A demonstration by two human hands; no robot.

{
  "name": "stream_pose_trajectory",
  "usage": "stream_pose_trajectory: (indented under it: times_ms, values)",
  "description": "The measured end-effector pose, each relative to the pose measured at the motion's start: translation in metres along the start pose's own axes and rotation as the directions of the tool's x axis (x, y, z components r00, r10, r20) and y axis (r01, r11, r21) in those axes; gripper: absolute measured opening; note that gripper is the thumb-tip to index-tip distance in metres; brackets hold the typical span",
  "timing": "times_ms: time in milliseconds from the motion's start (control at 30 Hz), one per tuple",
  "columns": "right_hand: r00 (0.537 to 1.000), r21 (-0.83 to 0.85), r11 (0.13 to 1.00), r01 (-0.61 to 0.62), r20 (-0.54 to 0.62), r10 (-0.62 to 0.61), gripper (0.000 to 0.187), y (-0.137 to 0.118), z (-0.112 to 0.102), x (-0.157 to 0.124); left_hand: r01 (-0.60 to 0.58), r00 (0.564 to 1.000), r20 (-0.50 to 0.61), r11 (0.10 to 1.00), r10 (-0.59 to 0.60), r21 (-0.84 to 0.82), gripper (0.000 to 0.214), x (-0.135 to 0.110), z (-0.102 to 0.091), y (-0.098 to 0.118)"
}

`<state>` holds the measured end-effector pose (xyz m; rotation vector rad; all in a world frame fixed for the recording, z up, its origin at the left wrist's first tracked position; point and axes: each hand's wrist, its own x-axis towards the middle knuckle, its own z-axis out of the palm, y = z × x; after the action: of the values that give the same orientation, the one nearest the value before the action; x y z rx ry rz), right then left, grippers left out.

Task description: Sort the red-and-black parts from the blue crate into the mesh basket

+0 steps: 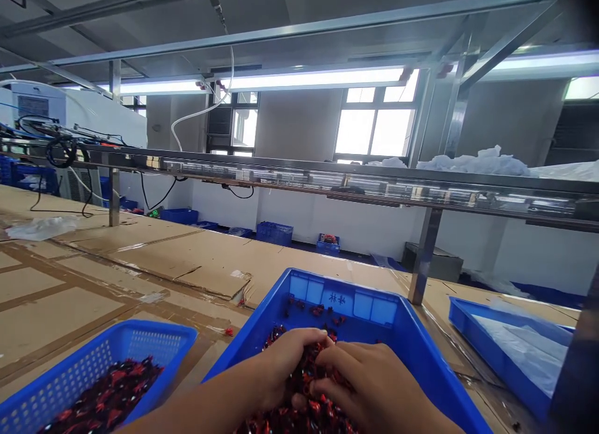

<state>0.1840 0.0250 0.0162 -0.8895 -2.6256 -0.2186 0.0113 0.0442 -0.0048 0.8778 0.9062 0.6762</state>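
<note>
A blue plastic bin (346, 300) sits in front of me on the cardboard-covered table, holding a heap of small red and black parts (306, 415). Both hands are down in that heap, side by side. My left hand (285, 365) curls its fingers into the parts and grips a clump of them. My right hand (374, 384) is bent the same way, its fingers closed over the parts next to the left hand's. A few loose parts (318, 309) lie at the bin's far end.
A blue mesh basket (140, 343) with more red and black parts stands at the lower left. A shallow blue tray (491, 353) with clear plastic bags lies at the right. A metal post (423, 256) and an overhead shelf rail (374, 188) cross the table.
</note>
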Motion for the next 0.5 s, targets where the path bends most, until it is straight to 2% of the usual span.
stream_pose_trajectory:
  times_ms: [133,233,333,500]
  values:
    - [0.997,0.110,0.993,-0.050,0.065,0.043,0.012,0.002,0.004,-0.001,0.026,1.000,-0.018,0.997,-0.024,0.074,0.035,-0.003,0.004,0.001]
    - [0.990,0.111,0.990,-0.092,0.120,0.079,0.011,0.000,0.003,0.000,0.056,0.997,-0.065,0.993,-0.049,0.103,0.038,-0.005,0.008,0.000]
    - [0.981,0.098,0.989,-0.113,0.167,0.096,0.011,-0.004,0.000,0.002,-0.013,0.994,-0.109,0.994,0.025,0.105,0.032,-0.003,0.011,-0.004]
    - [0.974,0.158,0.973,-0.167,0.179,0.138,0.011,-0.009,0.002,0.005,-0.147,0.967,-0.188,0.978,0.173,0.146,0.026,0.003,0.013,-0.013]
